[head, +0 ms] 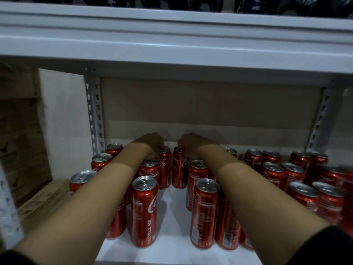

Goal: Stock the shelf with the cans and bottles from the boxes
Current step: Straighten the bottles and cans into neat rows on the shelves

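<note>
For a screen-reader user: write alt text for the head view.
Both hands reach deep into a white shelf, the left hand and right hand each gripping a red cola can at the back. More upright red cans stand on both sides, leaving a bare lane between.

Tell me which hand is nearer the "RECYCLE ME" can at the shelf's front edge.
Left. The left hand grips a can top at the back, in the row behind the front can. The right hand grips another back can, further to the right.
</note>
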